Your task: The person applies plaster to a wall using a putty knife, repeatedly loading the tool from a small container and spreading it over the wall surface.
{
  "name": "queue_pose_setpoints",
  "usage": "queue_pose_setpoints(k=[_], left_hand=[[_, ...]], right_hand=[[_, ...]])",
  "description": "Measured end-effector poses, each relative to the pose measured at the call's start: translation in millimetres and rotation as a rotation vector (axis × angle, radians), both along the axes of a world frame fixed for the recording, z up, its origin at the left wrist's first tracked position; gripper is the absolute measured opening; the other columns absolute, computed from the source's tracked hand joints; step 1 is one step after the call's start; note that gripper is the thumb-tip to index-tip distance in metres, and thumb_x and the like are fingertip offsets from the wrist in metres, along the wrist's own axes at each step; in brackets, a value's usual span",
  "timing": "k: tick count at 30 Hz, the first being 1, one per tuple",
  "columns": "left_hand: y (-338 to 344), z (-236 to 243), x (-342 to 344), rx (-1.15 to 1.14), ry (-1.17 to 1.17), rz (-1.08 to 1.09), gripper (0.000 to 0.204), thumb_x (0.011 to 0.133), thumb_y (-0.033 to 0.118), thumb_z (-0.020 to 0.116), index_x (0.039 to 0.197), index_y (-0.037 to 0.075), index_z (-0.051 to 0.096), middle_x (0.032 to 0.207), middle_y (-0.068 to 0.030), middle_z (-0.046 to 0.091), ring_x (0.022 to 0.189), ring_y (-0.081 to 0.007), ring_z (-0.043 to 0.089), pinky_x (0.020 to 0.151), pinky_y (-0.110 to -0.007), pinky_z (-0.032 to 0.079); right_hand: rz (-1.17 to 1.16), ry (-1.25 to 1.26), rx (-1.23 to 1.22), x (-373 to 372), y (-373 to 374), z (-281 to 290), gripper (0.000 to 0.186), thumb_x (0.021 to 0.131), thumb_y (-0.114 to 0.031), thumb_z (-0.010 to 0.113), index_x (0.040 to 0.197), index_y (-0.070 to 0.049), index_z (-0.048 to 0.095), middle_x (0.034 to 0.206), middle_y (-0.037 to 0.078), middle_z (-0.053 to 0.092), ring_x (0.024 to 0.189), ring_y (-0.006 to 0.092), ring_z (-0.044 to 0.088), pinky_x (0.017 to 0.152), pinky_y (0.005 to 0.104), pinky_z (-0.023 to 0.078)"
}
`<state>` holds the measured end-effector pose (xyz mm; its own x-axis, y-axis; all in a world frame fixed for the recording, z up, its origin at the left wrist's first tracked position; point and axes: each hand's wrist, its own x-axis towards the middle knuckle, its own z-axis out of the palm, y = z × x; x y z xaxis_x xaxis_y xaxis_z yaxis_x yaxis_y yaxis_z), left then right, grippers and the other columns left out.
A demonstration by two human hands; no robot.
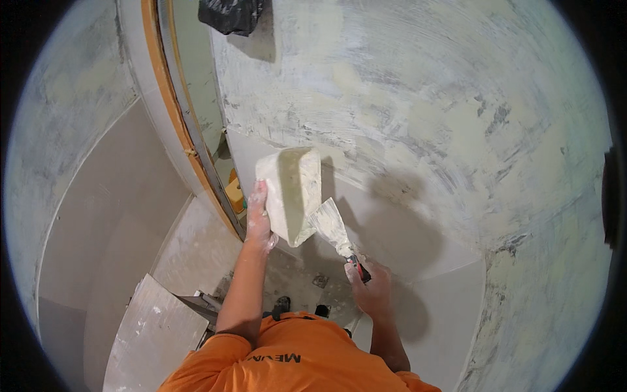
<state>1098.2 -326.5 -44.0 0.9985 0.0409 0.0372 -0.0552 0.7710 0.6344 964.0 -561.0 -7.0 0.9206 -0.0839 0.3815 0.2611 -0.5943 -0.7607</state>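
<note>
In front of my body, my left hand grips a plaster-coated mud pan by its left side. The pan is tilted, and a pale paste coats its walls. My right hand is closed around the dark and red handle of a putty knife. The knife's blade is smeared with white compound and points up and left. Its broad end is at the pan's right edge; whether they touch I cannot tell. White residue covers the fingers of both hands.
A patchily skimmed wall curves ahead and right, above smooth grey tiles. An orange-edged door frame stands left, with a yellow object beyond it. Black plastic hangs at the top. A pale board is low left.
</note>
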Motion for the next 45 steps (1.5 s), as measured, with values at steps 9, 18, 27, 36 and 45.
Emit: queue_pose_setpoints(k=[9,18,27,36,45], left_hand=[[-9.5,-1.7,6.5,0.289,0.41,0.152,0.061,0.097,0.039,0.067,0.142,0.004,0.046,0.129,-0.0146,0.061,0.11,-0.0251,0.065,0.091,-0.042,0.056],[-36.4,3.8,7.3,0.056,0.207,0.089,0.062,0.103,0.047,0.052,0.147,0.004,0.043,0.139,-0.0126,0.057,0.122,-0.0272,0.06,0.104,-0.041,0.049],[-81.7,92.7,-5.2,-0.063,0.002,-0.26,0.064,0.103,0.052,0.049,0.15,0.009,0.039,0.143,-0.0118,0.053,0.128,-0.0295,0.055,0.108,-0.046,0.047],[-90.6,130.1,1.8,-0.075,-0.11,-0.345,0.067,0.102,0.052,0.052,0.15,0.009,0.038,0.144,-0.0125,0.051,0.13,-0.0303,0.053,0.109,-0.046,0.045],[-77.0,136.6,8.9,-0.123,-0.099,-0.309,0.068,0.102,0.054,0.051,0.15,0.009,0.039,0.145,-0.0114,0.052,0.129,-0.0293,0.054,0.109,-0.045,0.046]], right_hand=[[0.194,0.59,0.417,7.5,2.0,-19.9,0.026,0.096,-0.02,0.061,0.106,0.004,0.068,0.067,0.003,0.057,0.058,0.0106,0.05,0.056,0.0262,0.042],[0.454,0.789,1.236,24.0,-20.6,34.0,0.02,0.1,-0.023,0.056,0.107,-0.004,0.058,0.069,0.001,0.052,0.045,0.0083,0.036,0.043,0.0247,0.029],[0.161,-0.29,1.095,38.4,-65.8,185.4,0.024,0.104,-0.029,0.049,0.098,-0.007,0.053,0.078,0.004,0.055,0.053,0.0109,0.045,0.049,0.0263,0.036],[-0.386,-1.119,0.465,64.8,-94.6,275.3,0.041,0.107,-0.022,0.052,0.138,0.004,0.052,0.105,0.005,0.062,0.087,0.0098,0.055,0.076,0.0244,0.045],[-0.836,-0.882,-0.055,135.8,-116.3,284.6,0.029,0.103,-0.026,0.056,0.117,0.0,0.062,0.114,0.017,0.064,0.1,0.0301,0.062,0.091,0.0396,0.047]])
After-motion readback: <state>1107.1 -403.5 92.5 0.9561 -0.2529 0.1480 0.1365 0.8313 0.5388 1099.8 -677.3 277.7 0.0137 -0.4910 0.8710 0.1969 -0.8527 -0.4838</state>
